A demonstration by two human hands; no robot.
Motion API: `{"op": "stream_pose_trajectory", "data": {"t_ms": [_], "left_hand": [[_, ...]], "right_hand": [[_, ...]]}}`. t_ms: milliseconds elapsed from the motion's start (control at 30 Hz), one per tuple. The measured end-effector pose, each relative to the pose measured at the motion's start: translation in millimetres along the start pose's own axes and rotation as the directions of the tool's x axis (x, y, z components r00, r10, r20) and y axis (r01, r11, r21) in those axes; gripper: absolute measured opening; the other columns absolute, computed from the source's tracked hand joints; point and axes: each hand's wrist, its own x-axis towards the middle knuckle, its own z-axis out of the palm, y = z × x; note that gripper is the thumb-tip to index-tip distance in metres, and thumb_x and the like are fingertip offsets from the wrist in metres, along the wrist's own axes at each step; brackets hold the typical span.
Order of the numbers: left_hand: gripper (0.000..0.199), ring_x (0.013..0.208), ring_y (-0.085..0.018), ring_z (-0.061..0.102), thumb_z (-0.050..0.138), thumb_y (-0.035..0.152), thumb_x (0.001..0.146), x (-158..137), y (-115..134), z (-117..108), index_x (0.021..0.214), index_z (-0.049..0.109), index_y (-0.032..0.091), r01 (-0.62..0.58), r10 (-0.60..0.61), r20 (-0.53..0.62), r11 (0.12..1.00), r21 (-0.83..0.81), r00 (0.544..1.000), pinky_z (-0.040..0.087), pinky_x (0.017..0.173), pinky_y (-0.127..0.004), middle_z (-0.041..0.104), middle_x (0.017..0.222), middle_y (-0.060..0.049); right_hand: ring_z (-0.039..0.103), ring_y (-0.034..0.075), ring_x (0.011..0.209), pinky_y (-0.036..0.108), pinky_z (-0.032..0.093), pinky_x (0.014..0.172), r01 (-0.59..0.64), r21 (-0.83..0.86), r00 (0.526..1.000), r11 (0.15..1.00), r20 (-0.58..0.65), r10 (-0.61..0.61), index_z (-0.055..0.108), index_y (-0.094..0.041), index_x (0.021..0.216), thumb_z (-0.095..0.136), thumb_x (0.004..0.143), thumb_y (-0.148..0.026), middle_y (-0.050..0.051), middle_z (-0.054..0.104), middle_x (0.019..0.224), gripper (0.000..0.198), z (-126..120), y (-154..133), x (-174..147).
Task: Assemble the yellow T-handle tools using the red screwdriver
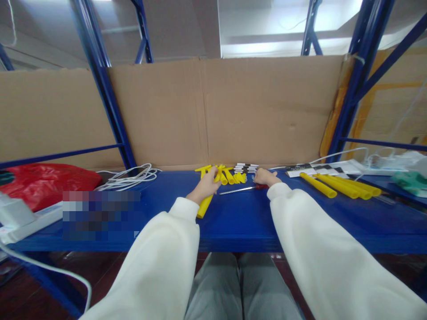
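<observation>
A cardboard sheet stands behind the blue table. A red bag lies at the table's left end, and loose yellow tubes lie to the right. Between them, the left hand has its fingers closed around a yellow pipe, slanted with its lower end nearer the front edge. The right hand has curled fingers beside the screwdriver; whether they grip anything I cannot tell. Small yellow pieces lie between the hands.
</observation>
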Motion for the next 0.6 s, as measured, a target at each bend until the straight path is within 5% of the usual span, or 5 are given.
{"op": "stream_pose_trajectory", "data": {"t_ms": [233, 433, 600], "left_hand": [[0.034, 0.041, -0.002, 0.051, 0.056, 0.006, 0.082, 0.4, -0.4, -0.2, 0.114, 0.050, 0.015, -0.017, 0.016, -0.011, 0.999, -0.045, 1.000, 0.042, 0.041, -0.018, 0.065, 0.117, -0.009], [0.029, 0.041, -0.002, 0.052, 0.054, 0.004, 0.082, 5.9, -1.7, 6.4, 0.105, 0.046, 0.018, -0.009, 0.007, -0.015, 0.987, -0.160, 1.000, 0.045, 0.041, -0.018, 0.065, 0.115, -0.008], [0.029, 0.041, -0.004, 0.054, 0.053, 0.007, 0.082, 15.9, 19.2, 22.8, 0.106, 0.043, 0.020, 0.103, -0.084, 0.082, 0.961, -0.257, 0.993, 0.045, 0.042, -0.018, 0.068, 0.100, -0.002]], "right_hand": [[0.062, 0.030, 0.111, 0.052, 0.033, 0.103, -0.043, -0.024, 0.999, 0.999, -0.024, 0.042, 0.073, -0.020, 0.096, 0.060, 0.077, -0.016, 0.011, 0.073, 0.105, 0.023, -3.6, -1.4, -7.0], [0.061, 0.030, 0.111, 0.049, 0.034, 0.100, -0.059, 0.069, 0.978, 0.996, -0.195, 0.071, 0.074, -0.020, 0.094, 0.056, 0.082, -0.019, 0.012, 0.074, 0.104, 0.022, -9.1, 3.4, -20.2], [0.063, 0.030, 0.108, 0.050, 0.034, 0.098, -0.076, 0.143, 0.960, 0.987, -0.257, 0.111, 0.075, -0.021, 0.095, 0.056, 0.083, -0.021, 0.011, 0.074, 0.103, 0.022, -7.1, 4.8, -25.4]]}}
